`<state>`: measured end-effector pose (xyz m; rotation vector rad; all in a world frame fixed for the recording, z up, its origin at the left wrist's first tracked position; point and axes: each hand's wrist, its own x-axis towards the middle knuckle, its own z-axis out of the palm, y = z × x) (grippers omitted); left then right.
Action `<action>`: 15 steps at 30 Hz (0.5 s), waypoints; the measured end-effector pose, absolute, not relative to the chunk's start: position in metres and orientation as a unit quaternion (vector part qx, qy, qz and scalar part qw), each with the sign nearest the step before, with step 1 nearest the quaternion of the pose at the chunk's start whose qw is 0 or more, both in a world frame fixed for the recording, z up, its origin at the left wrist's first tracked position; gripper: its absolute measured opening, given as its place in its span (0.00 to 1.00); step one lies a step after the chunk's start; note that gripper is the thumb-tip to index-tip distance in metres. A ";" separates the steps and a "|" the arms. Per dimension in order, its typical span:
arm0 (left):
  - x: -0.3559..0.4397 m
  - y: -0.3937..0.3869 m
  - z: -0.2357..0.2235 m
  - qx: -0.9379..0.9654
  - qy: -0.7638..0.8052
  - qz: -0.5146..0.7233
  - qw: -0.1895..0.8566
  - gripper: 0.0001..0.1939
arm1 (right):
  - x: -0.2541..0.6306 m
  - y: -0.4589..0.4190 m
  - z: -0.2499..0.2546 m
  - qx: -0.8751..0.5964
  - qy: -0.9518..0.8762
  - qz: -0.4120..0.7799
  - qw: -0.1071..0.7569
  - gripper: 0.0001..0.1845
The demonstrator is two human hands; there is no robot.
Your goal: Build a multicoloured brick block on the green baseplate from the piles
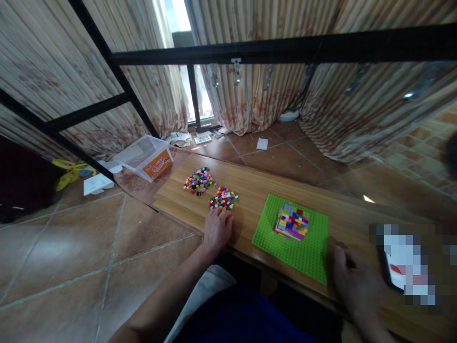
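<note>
My left hand (217,230) rests at the near edge of a pile of small coloured bricks (223,198). Its fingers are curled down, and whatever is under their tips is hidden. A second pile of bricks (198,180) lies just beyond, to the left. On the green baseplate (307,264) stands a layered, multicoloured block build (293,223), with a red brick at its far edge. Beside the plate's right edge, my right hand (353,276) is closed over the table, slightly blurred; its fingertips cannot be made out.
The wooden table (250,190) is long and low. A clear plastic box (146,155) with an orange label stands past its left end. To the right lies a phone (392,267), its screen pixelated. A black metal frame (271,51) crosses above, before curtains (250,28).
</note>
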<state>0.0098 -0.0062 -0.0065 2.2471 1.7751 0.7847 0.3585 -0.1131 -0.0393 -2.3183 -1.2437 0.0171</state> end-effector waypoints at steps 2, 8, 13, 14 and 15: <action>0.019 -0.009 -0.002 0.765 0.567 0.281 0.114 0.05 | 0.358 -0.113 -0.039 -0.852 -0.457 0.003 0.254 0.28; 0.069 -0.018 0.024 0.812 0.453 0.325 0.175 0.07 | 0.357 -0.112 -0.039 -0.843 -0.464 -0.017 0.271 0.30; 0.108 -0.017 0.036 0.847 0.401 0.315 0.151 0.10 | 0.354 -0.111 -0.037 -0.837 -0.466 -0.018 0.288 0.31; 0.114 -0.017 0.035 0.852 0.398 0.310 0.141 0.10 | 0.353 -0.111 -0.037 -0.837 -0.465 -0.015 0.289 0.32; 0.118 -0.016 0.033 0.856 0.397 0.304 0.131 0.10 | 0.353 -0.111 -0.037 -0.837 -0.463 -0.013 0.291 0.32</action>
